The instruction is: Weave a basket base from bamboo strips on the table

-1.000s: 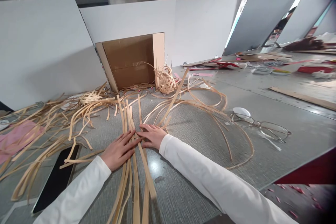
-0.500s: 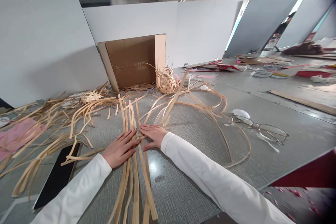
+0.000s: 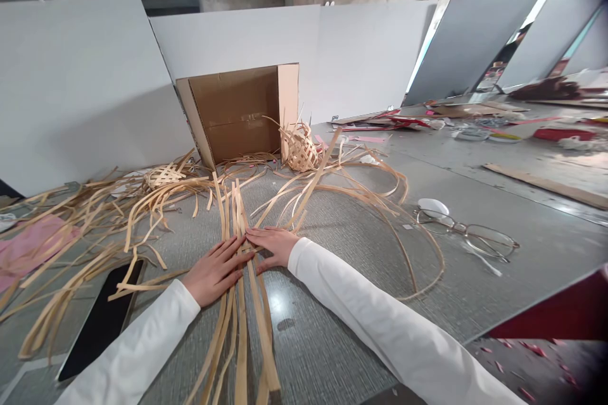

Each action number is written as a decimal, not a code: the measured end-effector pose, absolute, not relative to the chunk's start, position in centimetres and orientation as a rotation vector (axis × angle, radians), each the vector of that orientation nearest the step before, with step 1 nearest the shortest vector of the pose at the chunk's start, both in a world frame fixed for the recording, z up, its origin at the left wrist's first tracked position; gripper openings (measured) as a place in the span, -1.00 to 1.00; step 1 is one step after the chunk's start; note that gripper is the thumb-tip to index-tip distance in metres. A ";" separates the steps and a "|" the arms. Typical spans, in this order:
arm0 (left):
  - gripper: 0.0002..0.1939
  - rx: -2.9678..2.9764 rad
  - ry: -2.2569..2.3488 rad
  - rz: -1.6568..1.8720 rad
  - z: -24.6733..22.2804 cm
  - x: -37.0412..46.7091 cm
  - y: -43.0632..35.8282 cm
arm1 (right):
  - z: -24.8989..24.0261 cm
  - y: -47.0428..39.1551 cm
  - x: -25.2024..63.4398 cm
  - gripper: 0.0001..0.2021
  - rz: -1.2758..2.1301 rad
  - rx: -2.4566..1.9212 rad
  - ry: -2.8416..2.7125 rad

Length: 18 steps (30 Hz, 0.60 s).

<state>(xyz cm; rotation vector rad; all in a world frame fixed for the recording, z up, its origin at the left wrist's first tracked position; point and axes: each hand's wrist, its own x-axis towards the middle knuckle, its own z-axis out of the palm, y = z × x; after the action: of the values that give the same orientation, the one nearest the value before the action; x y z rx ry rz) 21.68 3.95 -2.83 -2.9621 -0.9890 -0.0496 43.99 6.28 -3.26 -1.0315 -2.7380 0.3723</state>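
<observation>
Several pale flat strips (image 3: 241, 335) lie lengthwise in front of me on the grey table, with a short crosspiece between my hands. My left hand (image 3: 216, 271) rests flat over the strips from the left, fingers spread. From the right, my right hand (image 3: 274, 245) lies on the same strips, its fingertips close to those of my left hand and its thumb apart. Both palms face down, hiding part of the strips. Beyond them, a small woven piece (image 3: 301, 147) with loose ends stands by an open cardboard box (image 3: 235, 114).
Loose strips and another woven piece (image 3: 164, 176) cover the left side. A black phone-like slab (image 3: 102, 323) lies by my left forearm, near pink material (image 3: 35, 247). Eyeglasses (image 3: 468, 231) and a white oval object (image 3: 433, 207) lie at right. White panels (image 3: 370, 57) stand behind.
My right hand has shifted slightly left toward my left hand. One strip's far end, seen beyond my right hand before, now lies closer to the other strips. My left hand has barely moved.
</observation>
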 end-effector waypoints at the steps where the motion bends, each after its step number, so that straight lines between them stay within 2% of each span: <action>1: -0.56 -2.953 -0.987 -0.055 -2.9 21.7 3.9 | -3.3 6.2 43.9 -0.15 0.342 -1.036 -2.726; 4: -0.55 -2.927 -0.963 -0.070 -3.1 21.5 4.0 | -2.8 5.5 43.7 -0.16 0.163 -1.033 -2.656; 6: -0.54 -2.916 -0.950 -0.072 -3.2 21.4 4.1 | -1.6 4.6 43.6 -0.25 0.009 -0.959 -2.614; 10: -0.53 -2.916 -0.949 -0.108 -3.2 21.4 4.1 | 2.5 2.5 45.6 -0.74 -0.243 -0.806 -2.369; 14: -0.52 -2.927 -0.945 -0.115 -3.0 21.6 3.8 | 5.5 1.8 51.6 -0.78 -0.489 -1.063 -1.737; 18: -0.52 -2.922 -0.962 -0.076 -2.8 21.6 3.8 | 4.4 4.5 57.1 -0.84 -0.530 -1.500 -1.323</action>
<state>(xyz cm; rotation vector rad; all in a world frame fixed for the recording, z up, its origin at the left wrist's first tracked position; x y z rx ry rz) 21.64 3.82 -2.82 -2.9218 -0.9619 -0.0756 57.13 4.49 4.39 -1.5001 -1.3234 -0.5304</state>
